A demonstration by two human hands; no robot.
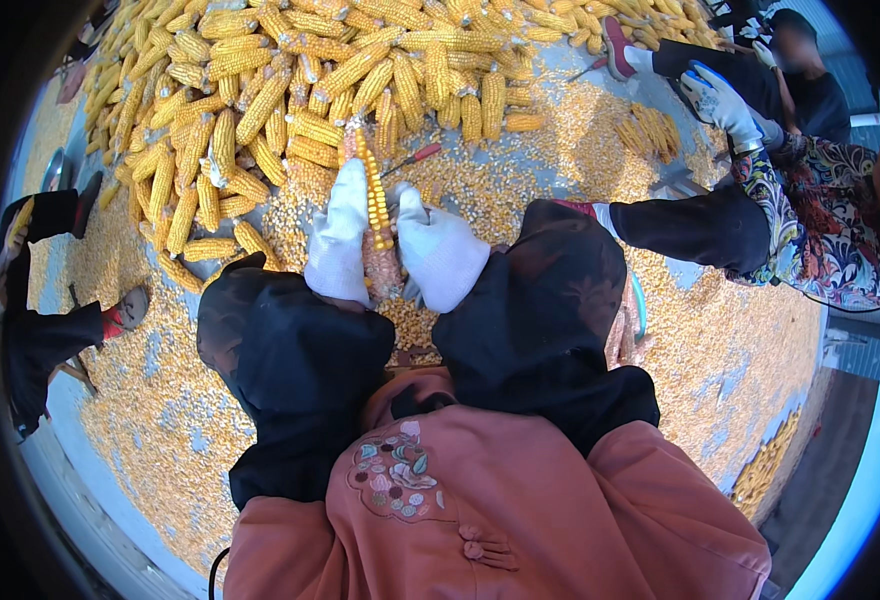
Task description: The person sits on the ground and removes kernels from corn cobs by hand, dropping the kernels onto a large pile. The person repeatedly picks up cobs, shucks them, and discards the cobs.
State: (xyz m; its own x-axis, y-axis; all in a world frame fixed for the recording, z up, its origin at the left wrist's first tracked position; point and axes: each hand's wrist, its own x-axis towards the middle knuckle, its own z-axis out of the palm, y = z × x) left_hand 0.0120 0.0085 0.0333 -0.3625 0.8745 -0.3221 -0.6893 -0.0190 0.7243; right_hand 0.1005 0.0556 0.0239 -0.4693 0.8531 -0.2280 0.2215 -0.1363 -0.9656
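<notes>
A partly stripped corn cob (376, 196) stands lengthwise between my two white-gloved hands. Yellow kernels remain in a strip along it, while its near part shows bare pinkish core. My left hand (340, 235) is closed along the cob's left side. On the right side, my right hand (442, 248) grips it with the thumb up against the kernels; some of its fingers are hidden beneath. Just beyond my hands, a red-handled tool (415, 158) lies on loose kernels, its tip partly hidden by the cob.
A large heap of unshelled corn cobs (290, 75) fills the far side. Loose kernels (730, 350) cover much of the floor. At right, a co-worker's gloved hand (725, 105) and dark-trousered leg (695, 228) reach in. Another person's legs (55, 330) are at left.
</notes>
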